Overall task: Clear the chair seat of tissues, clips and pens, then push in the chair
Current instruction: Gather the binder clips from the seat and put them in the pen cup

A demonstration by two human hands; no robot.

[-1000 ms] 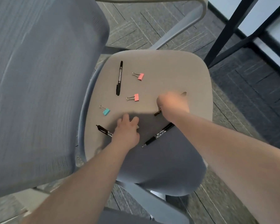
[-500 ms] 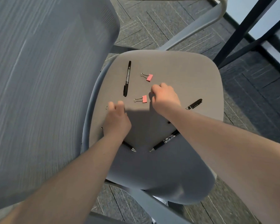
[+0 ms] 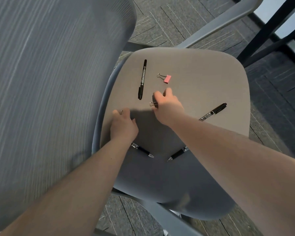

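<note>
the left hand (image 3: 123, 126) pinches a small clip (image 3: 121, 112) on the chair seat (image 3: 203, 79). the right hand (image 3: 169, 106) closes on another binder clip (image 3: 153, 104) beside a black marker (image 3: 142, 79).

We're looking down on dark grey carpet tiles with thin pale seams (image 3: 175, 23), laid in blocks whose stripes run in different directions. At upper right we see slanted black metal frame legs (image 3: 269, 29) standing on that carpet, and beyond them a pale blue-grey wall surface (image 3: 279, 26), partly crossed by the legs.
</note>
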